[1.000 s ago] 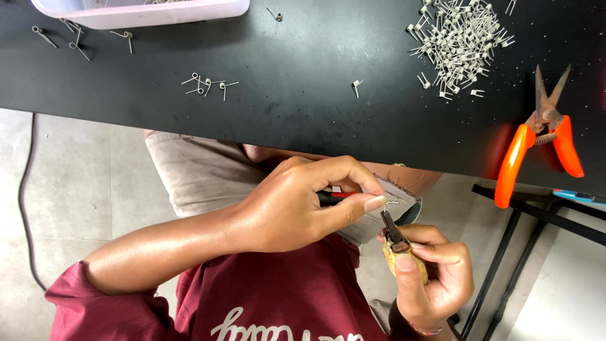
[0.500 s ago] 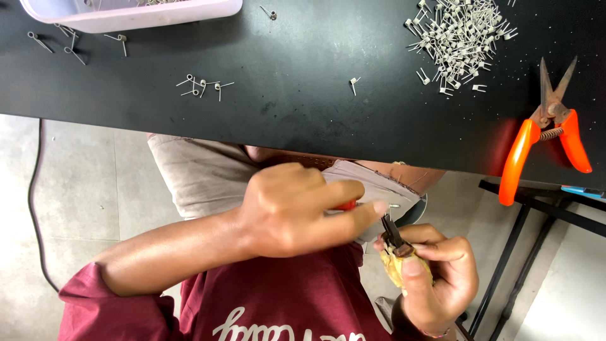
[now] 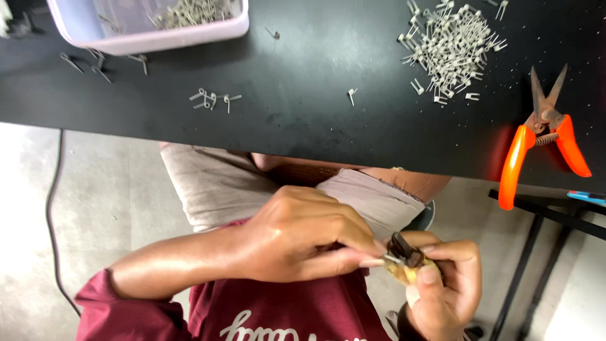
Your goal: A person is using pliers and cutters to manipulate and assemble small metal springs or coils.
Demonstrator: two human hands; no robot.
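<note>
Slippage risk: I pinch a small metal pin (image 3: 394,258) with my left hand (image 3: 303,237) into pliers (image 3: 404,251) clenched by my right hand (image 3: 445,287); misalignment may drop it.

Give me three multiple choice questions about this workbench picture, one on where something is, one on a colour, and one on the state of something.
1. Where does the big pile of small metal pieces lie?
A. on the black table, upper right
B. inside the tray
C. on the floor

2. What colour are the handles of the snips?
A. blue
B. orange
C. green

3. How do the snips lie?
A. gripped in a hand
B. hanging off a hook
C. flat on the table, untouched, blades apart

Answers:
1. A, the heap sits on the black table, well apart from the pale tray at upper left.
2. B, both handles are bright orange.
3. C, the left hand and right hand are below the table edge, pinching a small dark part.
</note>
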